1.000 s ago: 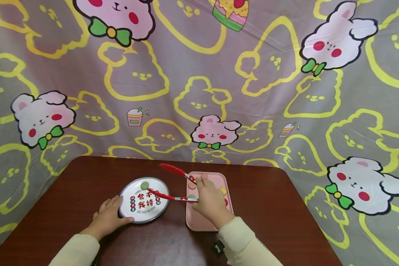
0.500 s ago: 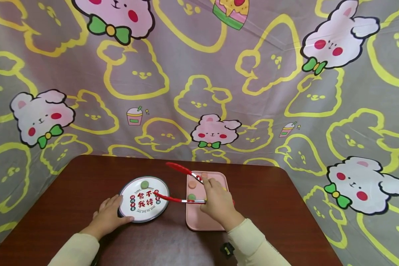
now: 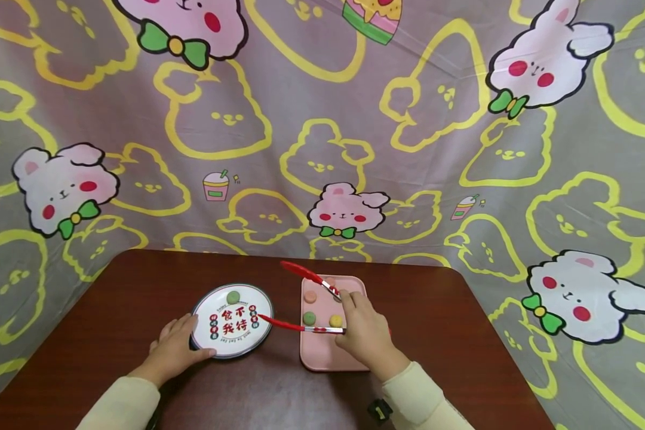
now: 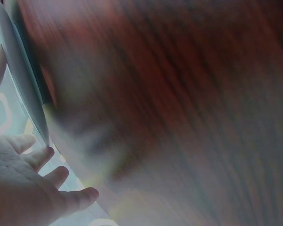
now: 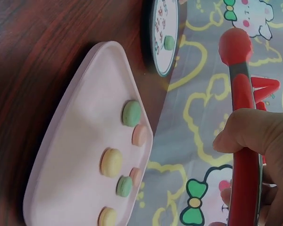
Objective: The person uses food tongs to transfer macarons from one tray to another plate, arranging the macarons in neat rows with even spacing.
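My left hand (image 3: 172, 349) rests against the left rim of a round white plate (image 3: 236, 347) with red characters; in the left wrist view its fingers are spread and fairly straight, the thumb at the plate's edge. A green macaron (image 3: 233, 297) lies on the plate's far part. My right hand (image 3: 368, 328) grips red-tipped metal tongs (image 3: 285, 323), their arms spread wide with nothing between the tips. Below them is a pink tray (image 3: 322, 353) bearing several macarons, among them a green macaron (image 5: 132, 113), a yellow macaron (image 5: 112, 162) and an orange macaron (image 3: 310, 296). The hand hides the tray's right part.
The dark brown wooden table (image 3: 269, 394) carries plate and tray side by side with a gap between. A patterned curtain (image 3: 279, 167) stands along the table's back and sides. A small black device (image 3: 380, 410) is by my right wrist.
My right hand has moved rightward with the tongs, their lower tip drawing away from the plate's green macaron toward its right rim. More of the tray's macarons show. My left hand stays put.
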Demonstrator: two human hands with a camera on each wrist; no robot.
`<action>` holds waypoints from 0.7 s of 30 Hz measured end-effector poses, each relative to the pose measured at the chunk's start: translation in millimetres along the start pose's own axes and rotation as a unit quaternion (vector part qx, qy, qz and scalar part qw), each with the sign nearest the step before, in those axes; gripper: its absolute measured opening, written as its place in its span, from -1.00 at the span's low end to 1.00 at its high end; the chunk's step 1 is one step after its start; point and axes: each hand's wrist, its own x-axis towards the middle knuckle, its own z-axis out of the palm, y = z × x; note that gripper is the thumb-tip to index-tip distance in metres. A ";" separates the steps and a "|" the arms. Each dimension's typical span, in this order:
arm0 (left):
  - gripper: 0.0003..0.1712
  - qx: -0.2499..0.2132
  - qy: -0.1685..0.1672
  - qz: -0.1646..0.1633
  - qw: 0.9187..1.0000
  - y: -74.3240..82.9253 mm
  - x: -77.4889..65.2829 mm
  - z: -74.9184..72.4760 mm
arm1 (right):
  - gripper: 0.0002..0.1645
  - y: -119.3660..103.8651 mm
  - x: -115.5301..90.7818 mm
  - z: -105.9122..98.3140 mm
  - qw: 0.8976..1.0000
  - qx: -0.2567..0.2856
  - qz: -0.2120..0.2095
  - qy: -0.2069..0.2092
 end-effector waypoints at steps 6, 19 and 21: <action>0.29 -0.005 -0.007 -0.005 1.000 -0.8 0.6 -0.4 | -0.05 8.1 -6.9 0.2 1.000 0.006 0.018 -0.010; 0.29 -0.006 -0.009 -0.007 1.000 0.4 0.9 -0.8 | -0.04 28.9 -20.3 3.5 0.999 0.012 0.033 -0.005; 0.29 -0.005 -0.010 -0.008 1.000 0.5 0.8 -1.2 | -0.03 30.8 -22.3 3.7 0.999 0.016 0.037 -0.007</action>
